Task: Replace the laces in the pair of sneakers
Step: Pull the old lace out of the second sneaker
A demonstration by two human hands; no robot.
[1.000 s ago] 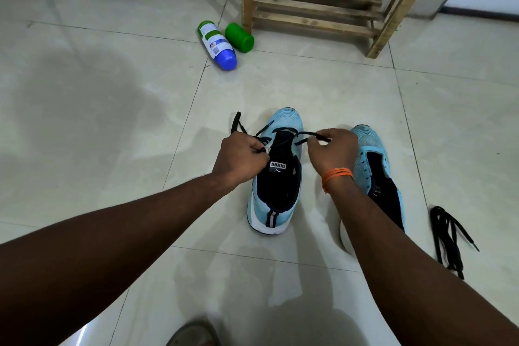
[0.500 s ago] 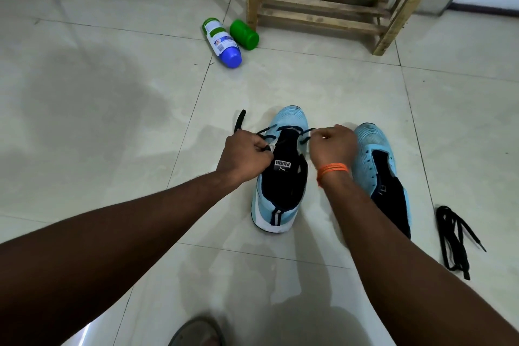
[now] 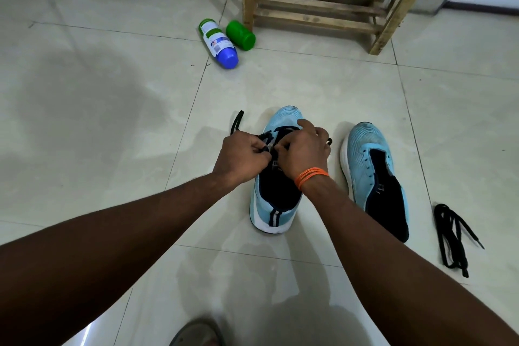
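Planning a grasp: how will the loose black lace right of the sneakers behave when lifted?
The loose lace lies in limp folded loops, so probably floppy, dangling from one pinch. Thin cord, so likely light; its ends may trail.

On the pale tiled floor (image 3: 112, 126), the left hand (image 3: 241, 157) and right hand (image 3: 304, 153) meet over a light-blue knit sneaker (image 3: 276, 206), each pinching its black flat lace (image 3: 236, 123) near the eyelets. A matching unlaced sneaker (image 3: 365, 149) lies just to the right, with a bundled black lace (image 3: 449, 236) beyond it.
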